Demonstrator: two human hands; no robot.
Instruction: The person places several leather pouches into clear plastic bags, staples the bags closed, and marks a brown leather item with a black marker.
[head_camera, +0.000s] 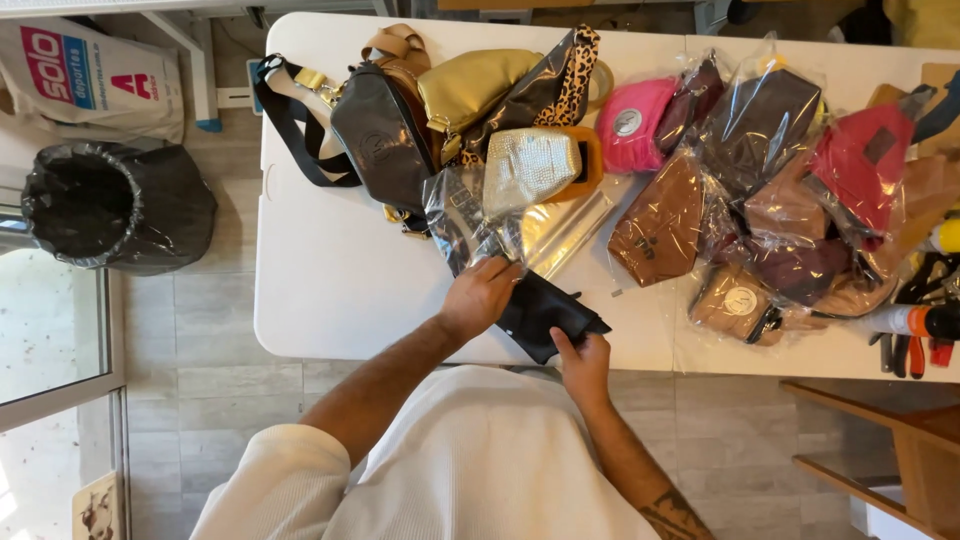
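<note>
- I see the bench (330, 290) running across the view, its near edge at my body.
- My left hand (480, 295) and right hand (585, 365) are both on a flat pouch (545, 315) at that near edge.
- Behind the pouch lies a clear plastic bag (475, 225), with a heap of bags (450, 105) behind it.
- Wrapped bags (760, 190) are piled to the right.
- A bin (110, 205) stands on the floor left of the bench.

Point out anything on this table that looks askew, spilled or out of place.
Nothing is spilled or damaged. The bagged pouches lie in a loose overlapping heap at the right of the white table. The black pouch, held by the left hand and right hand, overhangs the near edge.
</note>
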